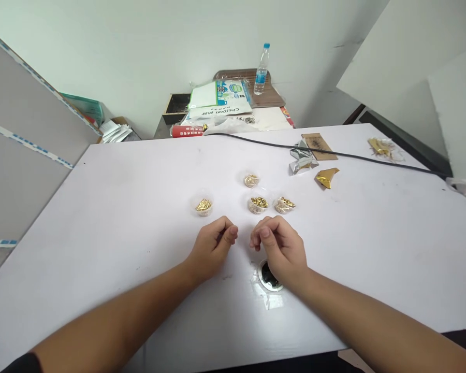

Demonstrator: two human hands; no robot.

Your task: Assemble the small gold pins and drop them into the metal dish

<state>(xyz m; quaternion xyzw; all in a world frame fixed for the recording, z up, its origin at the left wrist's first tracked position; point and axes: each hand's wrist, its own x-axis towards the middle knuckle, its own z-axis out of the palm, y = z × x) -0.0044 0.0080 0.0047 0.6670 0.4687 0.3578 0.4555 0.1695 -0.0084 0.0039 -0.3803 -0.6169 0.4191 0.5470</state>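
Both of my hands rest on the white table [101,207], fists loosely curled and a small gap between them. My left hand [213,246] has its fingers folded in; whether it holds anything is hidden. My right hand [280,247] is curled the same way, its wrist partly over a small round black dish [266,277] under clear plastic. Just beyond my hands stand several small clear cups of tiny gold parts: one at the left [203,205], one in the middle [258,203], one to its right [284,204] and one farther back [251,180].
A black cable [334,153] crosses the table's far side. Near it lie a silver foil pouch [302,159], a brown card [319,145], a gold foil piece [326,177] and a bag of gold parts [382,147]. Behind the table stand papers and a water bottle [261,70].
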